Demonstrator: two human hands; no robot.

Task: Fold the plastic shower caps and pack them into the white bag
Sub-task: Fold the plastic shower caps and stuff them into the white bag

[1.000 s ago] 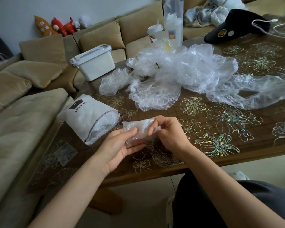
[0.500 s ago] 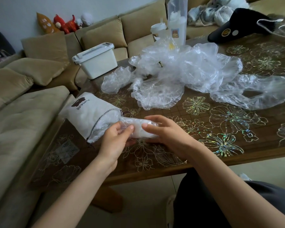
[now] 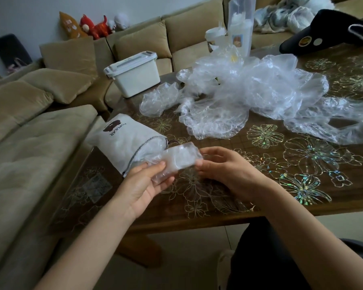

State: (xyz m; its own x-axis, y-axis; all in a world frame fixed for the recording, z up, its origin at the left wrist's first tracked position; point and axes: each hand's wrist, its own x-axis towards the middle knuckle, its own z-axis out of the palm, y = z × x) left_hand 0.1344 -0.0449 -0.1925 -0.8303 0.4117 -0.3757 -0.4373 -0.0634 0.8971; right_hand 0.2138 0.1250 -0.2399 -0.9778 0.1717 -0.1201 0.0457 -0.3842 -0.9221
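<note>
Hands pinch the folded cap: left hand at its near-left end, right hand at its right. Its long axis points left toward the white bag, mouth nearest the left hand.

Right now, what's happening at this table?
A person holds a folded cap in both hands: the left hand pinches its left end and the right hand its right end. The cap is at the open mouth of the bag, which lies on the table. Clear plastic already shows inside that mouth. A pile of unfolded caps lies behind.
</note>
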